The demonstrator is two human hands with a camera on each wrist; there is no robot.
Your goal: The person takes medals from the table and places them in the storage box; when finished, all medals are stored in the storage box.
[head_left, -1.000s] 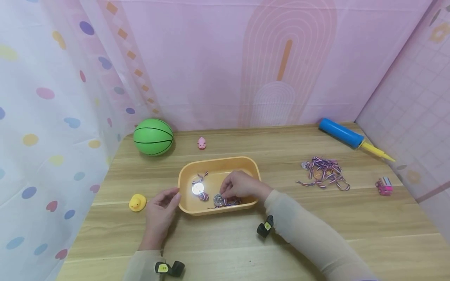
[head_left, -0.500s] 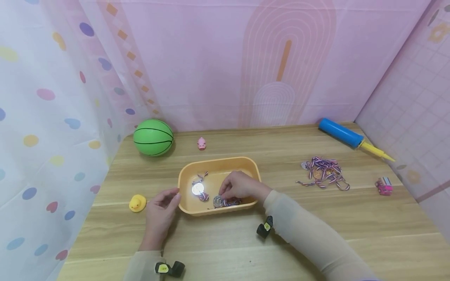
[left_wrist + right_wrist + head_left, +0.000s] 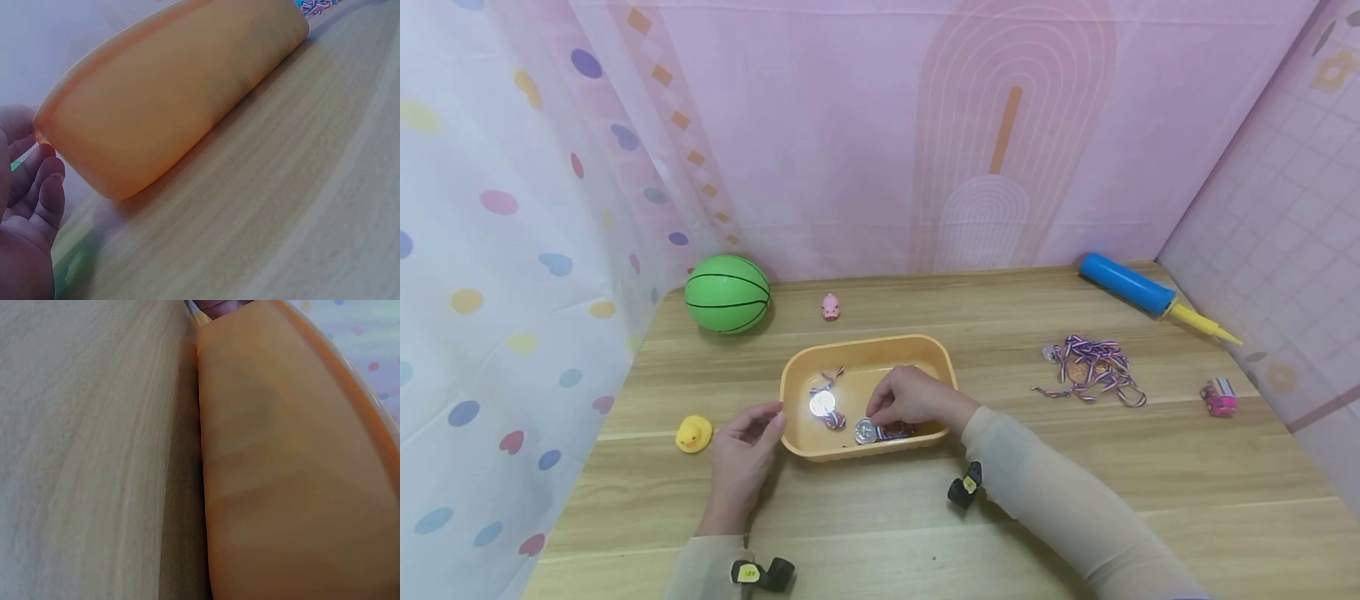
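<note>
While the left hand (image 3: 741, 450) pinches the left rim of a smooth orange tray (image 3: 865, 354), the right hand (image 3: 916, 396) crosses its right edge, gripping a round silvery medal (image 3: 864, 432) inside by the front wall. Wood-grain tabletop (image 3: 1000, 358) separates tray and tangled ribbons (image 3: 1095, 346); a yellow duck (image 3: 693, 434) sits beside the left hand.

Kid's play corner — pink printed drape (image 3: 842, 125) and dotted drape (image 3: 475, 275) round a wood-grain desk (image 3: 880, 521); green ball (image 3: 727, 293), yellow duck (image 3: 693, 434), pink pig (image 3: 830, 307) on it. Home or studio — can't tell from these views.
</note>
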